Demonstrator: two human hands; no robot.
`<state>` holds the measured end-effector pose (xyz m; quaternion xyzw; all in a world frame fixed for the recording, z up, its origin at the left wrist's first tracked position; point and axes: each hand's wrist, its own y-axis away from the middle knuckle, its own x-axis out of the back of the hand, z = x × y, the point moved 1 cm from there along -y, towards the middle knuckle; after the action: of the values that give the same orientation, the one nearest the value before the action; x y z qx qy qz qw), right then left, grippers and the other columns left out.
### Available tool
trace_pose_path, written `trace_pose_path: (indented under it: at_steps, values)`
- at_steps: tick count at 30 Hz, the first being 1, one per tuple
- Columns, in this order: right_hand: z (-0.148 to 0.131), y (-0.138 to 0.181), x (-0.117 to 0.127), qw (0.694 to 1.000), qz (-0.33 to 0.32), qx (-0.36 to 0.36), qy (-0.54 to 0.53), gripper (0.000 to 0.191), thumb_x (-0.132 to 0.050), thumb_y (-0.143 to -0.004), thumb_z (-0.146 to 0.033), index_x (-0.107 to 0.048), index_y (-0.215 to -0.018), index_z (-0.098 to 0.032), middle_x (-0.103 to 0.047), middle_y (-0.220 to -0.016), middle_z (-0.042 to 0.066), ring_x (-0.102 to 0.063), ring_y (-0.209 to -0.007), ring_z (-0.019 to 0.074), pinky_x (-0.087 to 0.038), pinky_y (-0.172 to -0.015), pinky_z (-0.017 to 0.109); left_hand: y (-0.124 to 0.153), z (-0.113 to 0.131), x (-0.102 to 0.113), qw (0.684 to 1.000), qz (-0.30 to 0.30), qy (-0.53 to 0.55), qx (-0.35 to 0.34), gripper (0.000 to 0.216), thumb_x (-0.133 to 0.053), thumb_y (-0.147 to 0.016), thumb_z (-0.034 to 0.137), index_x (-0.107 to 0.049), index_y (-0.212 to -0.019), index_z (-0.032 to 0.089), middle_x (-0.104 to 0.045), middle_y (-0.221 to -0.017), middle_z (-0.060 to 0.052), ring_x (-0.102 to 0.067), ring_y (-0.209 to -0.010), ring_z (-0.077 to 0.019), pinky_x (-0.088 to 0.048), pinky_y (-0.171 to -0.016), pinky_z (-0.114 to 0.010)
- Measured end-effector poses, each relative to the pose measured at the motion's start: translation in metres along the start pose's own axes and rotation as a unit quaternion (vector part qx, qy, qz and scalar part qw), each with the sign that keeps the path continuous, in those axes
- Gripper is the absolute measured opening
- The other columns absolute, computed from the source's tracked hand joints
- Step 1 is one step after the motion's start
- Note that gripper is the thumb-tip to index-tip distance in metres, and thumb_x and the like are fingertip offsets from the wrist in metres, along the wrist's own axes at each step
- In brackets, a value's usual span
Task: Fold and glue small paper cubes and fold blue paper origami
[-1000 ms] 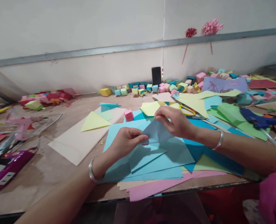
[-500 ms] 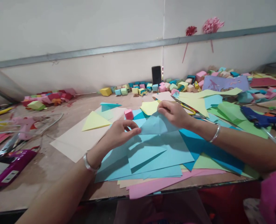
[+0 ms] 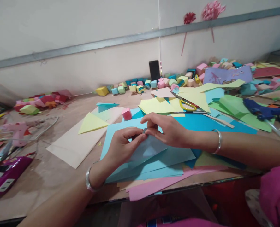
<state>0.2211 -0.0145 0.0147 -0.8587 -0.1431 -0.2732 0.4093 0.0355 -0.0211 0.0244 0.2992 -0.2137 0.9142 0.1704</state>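
The left hand and right hand meet at the fingertips, both seemingly pinching a mostly hidden blue paper piece above light-blue sheets.

A black phone stands before the white wall, a red flower and pink flower rise above the metal rail, and a pink glue gun sits near a purple object, perhaps a power strip.

A light blue piece of paper is pinched at its upper edge, a small greyish-blue bit showing there. It sits above similar light blue sheets; its lower outline blends into them.
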Motion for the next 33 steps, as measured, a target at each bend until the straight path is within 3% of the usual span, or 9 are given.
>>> trace_pose_path:
  at_steps: [3,7,13,18,21,25,27,30,33]
  values:
    - [0.003,-0.002,0.001,0.997,-0.059,-0.045,-0.011,0.009,-0.057,-0.089,-0.027,-0.057,-0.088,-0.018,-0.055,-0.069,-0.003,-0.047,-0.062,0.0103,-0.035,-0.059,0.022,0.000,-0.003,0.003,0.999,0.040,-0.021,-0.011,0.017,-0.066,-0.080,0.031,-0.073,-0.074,0.017,-0.071,-0.070,-0.002,-0.059,-0.064,-0.0143,-0.045,-0.061,-0.024]
    - [0.011,-0.005,0.004,0.987,-0.134,-0.083,0.032,0.035,-0.061,-0.086,-0.030,-0.046,-0.057,-0.017,-0.041,-0.053,-0.006,-0.034,-0.053,0.0078,-0.024,-0.052,0.024,-0.003,-0.010,0.009,0.997,0.056,-0.048,0.000,0.016,-0.067,-0.078,0.032,-0.074,-0.073,0.019,-0.071,-0.069,0.000,-0.059,-0.063,-0.0146,-0.044,-0.058,-0.024]
    - [0.031,-0.011,0.017,0.974,-0.146,-0.174,0.004,0.021,-0.062,-0.082,-0.024,-0.064,-0.063,-0.016,-0.059,-0.054,-0.004,-0.048,-0.052,0.0076,-0.033,-0.054,0.022,-0.013,-0.022,0.025,0.983,0.132,0.016,0.129,0.020,-0.072,-0.073,0.038,-0.075,-0.078,0.019,-0.067,-0.065,0.001,-0.053,-0.057,-0.0132,-0.037,-0.047,-0.022]
    - [0.046,-0.012,0.021,0.968,-0.148,-0.199,0.025,0.017,-0.061,-0.082,-0.017,-0.066,-0.066,-0.017,-0.066,-0.058,-0.002,-0.055,-0.054,0.0086,-0.037,-0.055,0.022,-0.022,-0.036,0.024,0.974,0.117,0.094,0.172,0.021,-0.073,-0.071,0.037,-0.073,-0.075,0.016,-0.065,-0.064,0.001,-0.050,-0.055,-0.0109,-0.037,-0.049,-0.022]
    - [0.048,-0.010,0.019,0.959,-0.194,-0.198,0.062,0.021,-0.060,-0.083,-0.016,-0.062,-0.062,-0.017,-0.064,-0.055,-0.002,-0.054,-0.053,0.0094,-0.036,-0.054,0.022,-0.022,-0.045,0.017,0.986,0.089,0.003,0.138,0.022,-0.068,-0.077,0.037,-0.072,-0.075,0.016,-0.066,-0.067,0.000,-0.050,-0.058,-0.0115,-0.036,-0.051,-0.023]
    - [0.047,-0.005,0.014,0.942,-0.225,-0.204,0.143,0.006,-0.066,-0.080,-0.018,-0.063,-0.085,-0.018,-0.066,-0.064,-0.001,-0.057,-0.059,0.0132,-0.034,-0.054,0.023,-0.020,-0.056,0.002,0.980,0.045,-0.188,0.051,0.021,-0.059,-0.085,0.033,-0.072,-0.080,0.018,-0.067,-0.067,0.000,-0.054,-0.061,-0.0141,-0.040,-0.058,-0.025]
    - [0.047,-0.002,0.012,0.936,-0.226,-0.200,0.179,0.014,-0.067,-0.078,-0.017,-0.061,-0.090,-0.019,-0.067,-0.070,0.002,-0.056,-0.061,0.0157,-0.030,-0.052,0.024,-0.019,-0.059,-0.007,0.971,0.039,-0.234,0.027,0.018,-0.058,-0.086,0.029,-0.071,-0.081,0.018,-0.068,-0.070,-0.002,-0.057,-0.066,-0.0168,-0.042,-0.064,-0.027]
    - [0.046,0.000,0.009,0.929,-0.251,-0.173,0.211,0.006,-0.063,-0.080,-0.017,-0.060,-0.084,-0.020,-0.064,-0.068,0.003,-0.052,-0.058,0.0167,-0.023,-0.050,0.026,-0.018,-0.060,-0.016,0.964,0.033,-0.262,0.002,0.012,-0.060,-0.085,0.024,-0.068,-0.078,0.018,-0.067,-0.083,-0.007,-0.058,-0.083,-0.0231,-0.043,-0.077,-0.033]
    - [0.045,0.000,0.011,0.916,-0.285,-0.148,0.242,0.003,-0.060,-0.083,-0.017,-0.060,-0.084,-0.020,-0.063,-0.067,0.003,-0.051,-0.058,0.0163,-0.021,-0.051,0.026,-0.016,-0.059,-0.020,0.946,0.056,-0.317,-0.046,0.010,-0.061,-0.084,0.020,-0.065,-0.091,0.014,-0.063,-0.096,-0.013,-0.055,-0.095,-0.0281,-0.044,-0.085,-0.038]
